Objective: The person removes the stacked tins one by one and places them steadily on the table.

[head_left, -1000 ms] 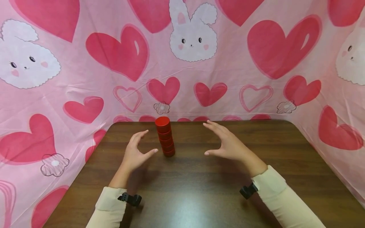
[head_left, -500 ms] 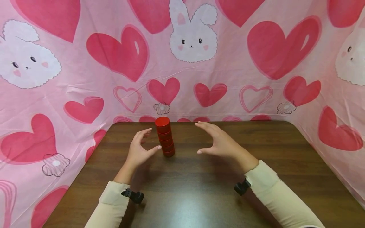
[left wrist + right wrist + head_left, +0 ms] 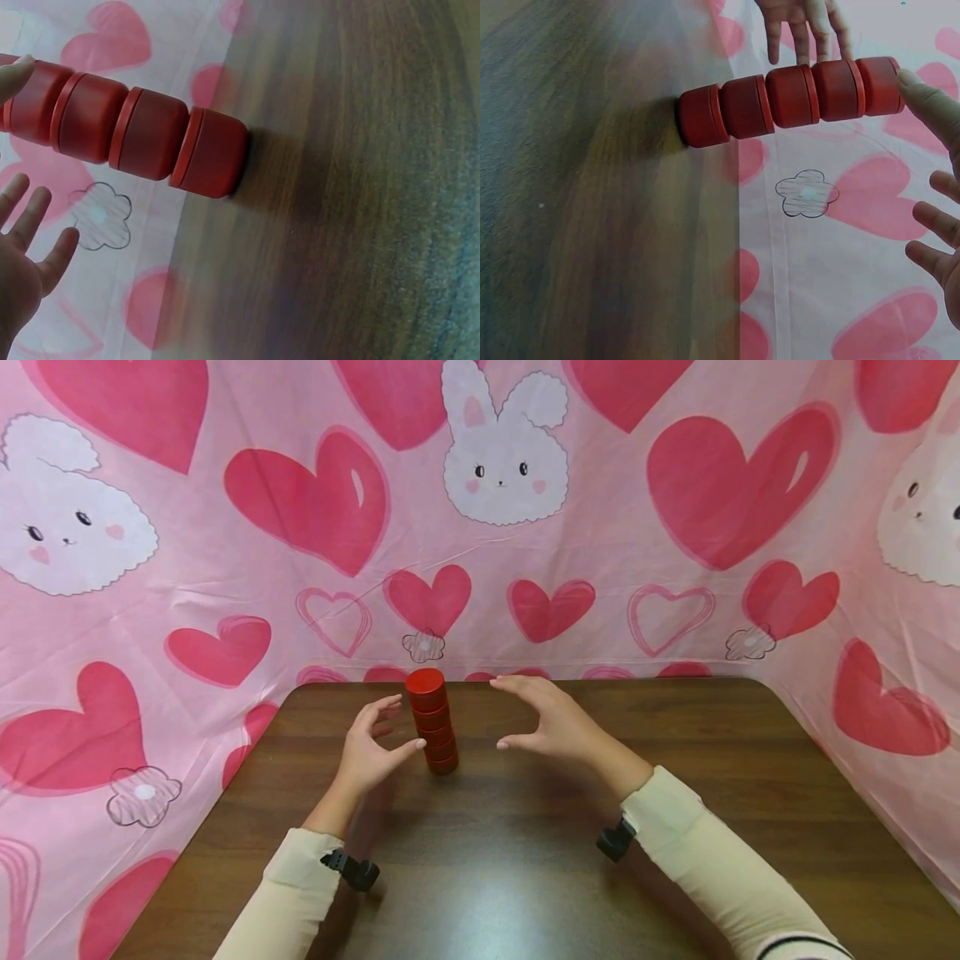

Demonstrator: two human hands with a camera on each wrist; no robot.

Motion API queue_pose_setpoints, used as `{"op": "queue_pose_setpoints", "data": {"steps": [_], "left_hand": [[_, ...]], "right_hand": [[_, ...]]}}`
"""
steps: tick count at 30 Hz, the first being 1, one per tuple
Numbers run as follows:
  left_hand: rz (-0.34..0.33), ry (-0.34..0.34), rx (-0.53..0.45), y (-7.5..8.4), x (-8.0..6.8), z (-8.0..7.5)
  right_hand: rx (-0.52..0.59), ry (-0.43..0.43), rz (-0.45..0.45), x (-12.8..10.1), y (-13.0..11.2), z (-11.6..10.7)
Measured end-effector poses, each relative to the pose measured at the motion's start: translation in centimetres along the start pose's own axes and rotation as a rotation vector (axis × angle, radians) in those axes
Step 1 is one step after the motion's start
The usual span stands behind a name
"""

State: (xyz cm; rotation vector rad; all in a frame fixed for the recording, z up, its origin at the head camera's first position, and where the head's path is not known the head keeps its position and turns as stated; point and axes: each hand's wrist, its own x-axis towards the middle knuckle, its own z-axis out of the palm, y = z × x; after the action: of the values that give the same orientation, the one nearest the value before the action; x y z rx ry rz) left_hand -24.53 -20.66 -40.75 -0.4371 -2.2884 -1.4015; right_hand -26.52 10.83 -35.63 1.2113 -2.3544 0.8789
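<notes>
1. Pink fabric backdrop (image 3: pixel 600 518), printed with red hearts and white rabbits: behind and beside the table.
2. Brown wood-grain table (image 3: pixel 487 868), rounded far corners: under both hands.
3. Upright stack of five red, round-edged cylinders (image 3: pixel 432 720), material unclear: on the table's far half, left of centre, between the hands.
4. Right hand (image 3: pixel 553 725): thumb and fingers spread, gripping nothing; apart from the stack.
5. Left hand (image 3: pixel 369 753): likewise spread, no grip; thumb right at the stack, contact cannot be told.
6. Black wrist-worn device (image 3: pixel 352 870), left wrist.
</notes>
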Motion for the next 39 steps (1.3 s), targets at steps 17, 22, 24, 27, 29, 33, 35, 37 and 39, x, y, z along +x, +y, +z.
{"op": "queue_pose_setpoints", "data": {"steps": [17,22,24,27,29,33,35,37,39], "left_hand": [[-0.181,-0.086,-0.152,1.8,0.9,0.4],[-0.200,-0.120,-0.146,3.6,1.2,0.3],[-0.205,-0.134,-0.136,3.3,1.3,0.3],[-0.216,-0.152,-0.132,1.7,1.7,0.5],[-0.217,-0.161,-0.133,0.6,1.9,0.6],[-0.188,-0.169,-0.145,-0.7,2.1,0.8],[-0.172,-0.172,-0.148,-1.0,2.2,0.9],[-0.173,-0.173,-0.143,-1.0,2.2,0.9],[-0.182,-0.170,-0.138,-1.0,2.2,1.0]], "right_hand": [[0.042,0.017,-0.014,3.0,-0.1,1.4],[0.055,0.029,0.036,3.7,-0.4,1.7],[0.052,0.027,0.050,4.0,-0.4,1.9],[0.058,0.007,0.058,4.4,-0.6,2.1],[0.060,-0.010,0.055,4.7,-0.8,2.2],[0.064,-0.037,0.034,5.4,-1.0,2.7],[0.071,-0.037,0.036,5.6,-1.2,3.0],[0.100,-0.026,0.052,5.9,-1.4,3.2],[0.164,-0.011,0.077,6.2,-1.6,3.5]]}}
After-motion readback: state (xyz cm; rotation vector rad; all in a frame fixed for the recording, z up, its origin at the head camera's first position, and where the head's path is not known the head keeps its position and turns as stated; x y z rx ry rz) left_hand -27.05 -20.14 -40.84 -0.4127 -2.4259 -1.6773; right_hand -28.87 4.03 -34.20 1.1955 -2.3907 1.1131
